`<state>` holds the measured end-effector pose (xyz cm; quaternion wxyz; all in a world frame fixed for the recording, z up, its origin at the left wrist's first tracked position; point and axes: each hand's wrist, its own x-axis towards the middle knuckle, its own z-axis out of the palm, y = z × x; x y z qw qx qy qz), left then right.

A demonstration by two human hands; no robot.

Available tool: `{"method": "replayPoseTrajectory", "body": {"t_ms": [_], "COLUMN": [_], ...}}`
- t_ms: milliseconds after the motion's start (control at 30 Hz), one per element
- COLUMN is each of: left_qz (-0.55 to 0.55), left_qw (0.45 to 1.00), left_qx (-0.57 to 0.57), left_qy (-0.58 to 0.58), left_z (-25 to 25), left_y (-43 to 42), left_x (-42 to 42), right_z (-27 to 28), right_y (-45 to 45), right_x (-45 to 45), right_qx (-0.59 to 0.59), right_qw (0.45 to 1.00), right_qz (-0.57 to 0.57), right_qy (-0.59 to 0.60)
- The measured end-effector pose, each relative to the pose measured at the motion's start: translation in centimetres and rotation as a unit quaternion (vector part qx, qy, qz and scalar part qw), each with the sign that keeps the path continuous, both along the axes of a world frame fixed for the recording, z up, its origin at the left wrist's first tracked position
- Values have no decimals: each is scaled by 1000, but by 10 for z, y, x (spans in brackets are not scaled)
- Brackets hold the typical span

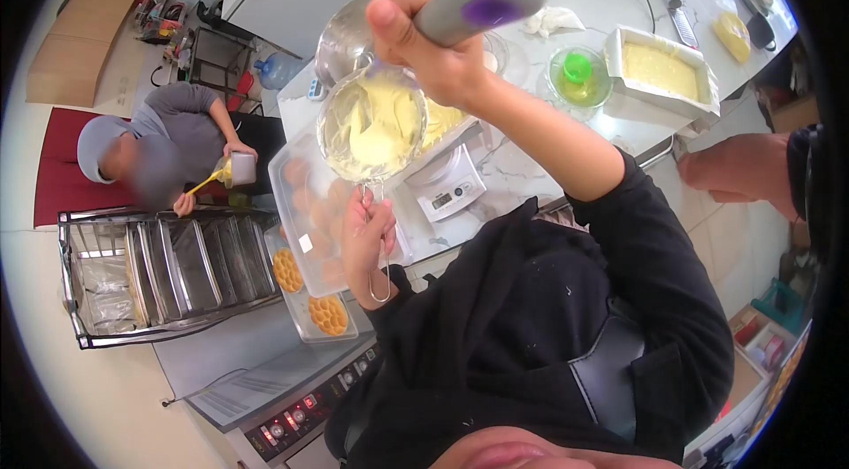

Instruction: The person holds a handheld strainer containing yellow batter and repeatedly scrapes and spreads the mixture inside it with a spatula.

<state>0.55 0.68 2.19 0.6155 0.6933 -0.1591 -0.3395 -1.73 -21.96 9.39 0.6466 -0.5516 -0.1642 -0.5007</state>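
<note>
My right hand grips a thick grey handle with a purple patch. Its working end is blurred over the yellow batter, so the kind of utensil does not show. That batter fills a round wire strainer. Fingers of my left hand are wrapped round the strainer's handle, whose wire loop reaches down past the wrist. Under the strainer's right side, part of a container with more yellow batter shows. A large steel bowl stands just behind the strainer.
A white kitchen scale lies near the table edge. Further right are a glass bowl with a green cup and a paper-lined tin of batter. Left are a clear plastic box, waffles, a tray rack and a co-worker holding a container.
</note>
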Motion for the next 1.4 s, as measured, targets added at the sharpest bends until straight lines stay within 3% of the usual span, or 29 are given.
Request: {"method": "replayPoseTrajectory", "body": {"t_ms": [133, 267, 300, 400, 433, 533, 667, 700, 800, 933, 967, 1100, 1200, 1300, 1400], "left_qz": [-2, 2, -7, -25, -25, 6, -7, -3, 2, 0, -2, 28, 17, 21, 22], "left_qw": [1000, 999, 1000, 999, 999, 999, 1000, 1000, 1000, 1000, 1000, 999, 999, 998, 998], "left_qx": [23, 35, 29, 20, 23, 37, 8, -2, -21, -3, 5, -6, -9, -21, -28], "left_qy": [-6, -6, -6, -6, -3, -19, -7, 2, 14, 17, 23, 23, 34, 47, 43], "left_z": [3, -1, -1, 0, 1, -2, 6, 4, -1, -4, -4, 4, 13, 13, 17], "left_y": [1, 2, 3, 3, 3, -1, 2, 4, 4, 1, 0, 2, 10, 16, 17], "left_x": [0, 2, 2, 3, 4, 4, 2, 3, 9, 9, 10, 5, 7, 10, 10], "right_z": [-7, 11, 15, 4, 5, 22, 22, 21, 15, 20, 25, 46, 39, 52, 66], "right_y": [16, 9, 7, 13, 22, 26, 16, 22, 35, 43, 42, 50, 42, 39, 54], "right_x": [-3, -10, -8, 6, 5, -11, 3, 2, 3, 1, -1, -4, 6, 13, 2], "right_qx": [109, 62, 62, -52, -2, -11, -203, -157, -54, 72, 91, 90, -5, -10, 22], "right_qw": [970, 970, 970, 992, 991, 977, 974, 986, 998, 997, 996, 988, 994, 996, 989], "right_qz": [210, 232, 234, 116, 132, 211, 62, 48, -13, -5, -1, 123, 101, 78, 143], "right_qy": [58, 24, -15, 13, 36, 28, -81, -27, -39, 24, -11, -19, 48, 35, -34]}}
